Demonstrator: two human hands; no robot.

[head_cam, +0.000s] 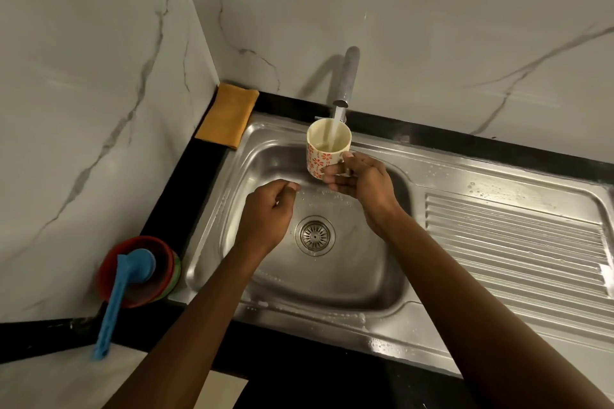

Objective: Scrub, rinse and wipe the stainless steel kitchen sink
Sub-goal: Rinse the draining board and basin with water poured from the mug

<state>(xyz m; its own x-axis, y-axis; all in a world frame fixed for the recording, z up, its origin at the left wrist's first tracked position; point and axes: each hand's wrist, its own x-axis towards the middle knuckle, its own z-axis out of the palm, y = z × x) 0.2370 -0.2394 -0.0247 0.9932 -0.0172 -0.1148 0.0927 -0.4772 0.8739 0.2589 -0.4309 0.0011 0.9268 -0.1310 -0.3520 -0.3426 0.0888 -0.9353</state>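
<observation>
The stainless steel sink [335,279] lies below me with a round drain strainer [314,235] in its basin. My right hand [362,181] grips a cream mug with red flowers [324,151] by its handle side, upright under the tap [348,76]. Water streams from the spout into the mug. My left hand [267,214] hovers over the basin left of the drain, fingers loosely curled, holding nothing. Soap suds dot the sink rim.
A folded orange cloth [227,114] lies on the black counter at the sink's back left corner. Stacked red and green bowls [143,271] with a blue handled brush [123,292] sit at the left. The ribbed drainboard [515,242] extends right. Marble walls close in behind and left.
</observation>
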